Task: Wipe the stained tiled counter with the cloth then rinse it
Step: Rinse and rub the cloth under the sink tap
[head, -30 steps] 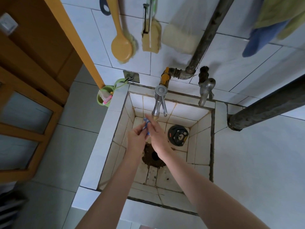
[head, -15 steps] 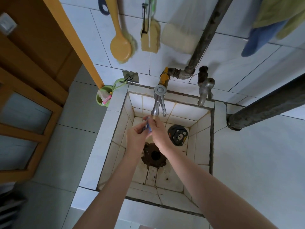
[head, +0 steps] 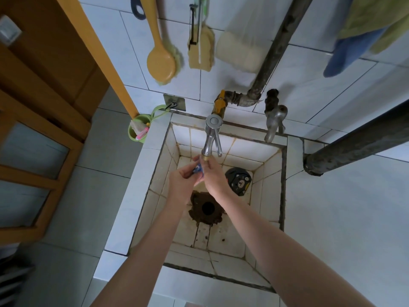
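Both hands meet over the tiled sink basin, right under the spout of the chrome tap. Between them a small blue cloth is bunched up, mostly hidden by the fingers. My left hand grips it from the left, and my right hand closes on it from the right, fingers touching the tap's spout. The white tiled counter stretches to the right of the basin. I cannot tell whether water is running.
A rusty drain hole lies below the hands. A dark round drain cover rests in the basin's right corner. A second old tap, pipes and hanging brushes line the wall. A green cup hangs left.
Both hands with the cloth have moved up a little, closer under the tap's spout. The cloth stays pinched between them.
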{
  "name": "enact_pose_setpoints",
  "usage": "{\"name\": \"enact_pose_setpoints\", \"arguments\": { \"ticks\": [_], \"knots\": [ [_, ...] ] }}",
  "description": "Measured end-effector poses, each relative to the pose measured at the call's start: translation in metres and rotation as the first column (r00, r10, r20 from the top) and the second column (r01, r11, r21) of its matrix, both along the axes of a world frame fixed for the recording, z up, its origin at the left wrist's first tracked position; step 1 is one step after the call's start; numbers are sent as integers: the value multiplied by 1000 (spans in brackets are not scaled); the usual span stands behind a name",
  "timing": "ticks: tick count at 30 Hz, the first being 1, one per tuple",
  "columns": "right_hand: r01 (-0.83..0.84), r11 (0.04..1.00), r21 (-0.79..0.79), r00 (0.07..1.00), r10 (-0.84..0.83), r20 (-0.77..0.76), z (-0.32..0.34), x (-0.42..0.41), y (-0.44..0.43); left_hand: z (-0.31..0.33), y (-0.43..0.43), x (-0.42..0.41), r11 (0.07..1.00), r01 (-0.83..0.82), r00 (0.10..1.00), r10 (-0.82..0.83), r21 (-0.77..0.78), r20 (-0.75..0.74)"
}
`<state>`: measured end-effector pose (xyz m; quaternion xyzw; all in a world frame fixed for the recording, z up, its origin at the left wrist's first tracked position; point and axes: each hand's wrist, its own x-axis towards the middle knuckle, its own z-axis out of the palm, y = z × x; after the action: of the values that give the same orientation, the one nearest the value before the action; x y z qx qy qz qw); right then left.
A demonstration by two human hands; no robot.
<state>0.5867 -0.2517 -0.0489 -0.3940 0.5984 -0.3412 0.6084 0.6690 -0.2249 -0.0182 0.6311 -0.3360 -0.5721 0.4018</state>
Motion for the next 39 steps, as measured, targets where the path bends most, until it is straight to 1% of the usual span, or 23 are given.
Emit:
{"name": "enact_pose_setpoints", "arguments": {
  "ticks": [2,3,4,6,8,10,12,14,15,17,18,19,21,23,24,28,30,32,33,34,36,38,39],
  "knots": [
    [-1,1000,4,984,2,-180,1,-6,-9,0,0,3,999,28,1000,-28,27,-12],
    [29,1000,0,971,-29,-239,4,-10,-11,0,0,4,999,41,999,-40,31,-15],
    [63,998,-3,969,-62,-240,8,-14,-11,1,0,4,999,40,999,-40,25,-19],
    [49,999,-4,992,-49,-118,15,-18,-4,1,-1,5,1000,22,1000,-22,-10,9],
    [-58,998,-5,998,58,5,21,-13,7,1,-4,4,999,24,998,-22,-36,52],
    [-133,991,-33,988,135,72,25,-6,13,-2,-4,1,998,50,995,-46,-48,94],
    [-96,994,-48,991,99,86,23,-2,10,-2,-3,-3,997,51,994,-46,-51,99],
    [-10,1000,-7,997,11,80,21,2,3,-1,-2,-3,999,24,998,-22,-39,55],
    [28,999,28,999,-29,37,20,4,0,-1,-1,-2,1000,9,999,-8,-19,32],
    [47,997,59,990,-39,-138,14,0,-9,-1,0,0,1000,1,1000,-1,21,0],
    [57,997,58,982,-45,-186,10,-5,-12,-1,0,1,1000,12,1000,-12,24,-7],
    [79,996,51,980,-68,-186,11,-10,-12,-1,1,2,1000,19,1000,-19,21,-7],
    [115,992,43,989,-110,-94,13,-18,-9,-3,-1,6,1000,-11,1000,11,27,-22],
    [143,986,87,987,-149,65,20,-21,-6,-6,-3,11,995,-81,994,85,62,-67],
    [149,983,111,982,-160,104,21,-21,-7,-7,-3,13,990,-112,989,118,82,-85],
    [148,970,194,972,-178,150,25,-20,-12,-3,-7,13,978,-158,980,172,134,-102],
    [148,961,234,930,-216,299,26,-20,-11,-5,-10,14,972,-169,978,186,161,-96],
    [181,944,278,847,-293,443,25,-22,-11,-8,-12,15,969,-131,971,168,210,-171],
    [186,939,288,834,-306,460,24,-22,-12,-10,-11,15,971,-96,964,146,221,-224],
    [175,943,282,839,-293,458,24,-22,-12,-11,-10,15,972,-77,957,135,222,-257],
    [116,972,205,911,-187,368,22,-24,-12,-11,-9,16,968,-112,949,172,226,-266],
    [7,996,88,987,-21,158,21,-26,-9,-12,-8,17,961,-161,942,217,223,-255],
    [-41,999,32,998,40,43,20,-28,-6,-12,-9,17,961,-169,942,222,217,-250]
  ]
}}
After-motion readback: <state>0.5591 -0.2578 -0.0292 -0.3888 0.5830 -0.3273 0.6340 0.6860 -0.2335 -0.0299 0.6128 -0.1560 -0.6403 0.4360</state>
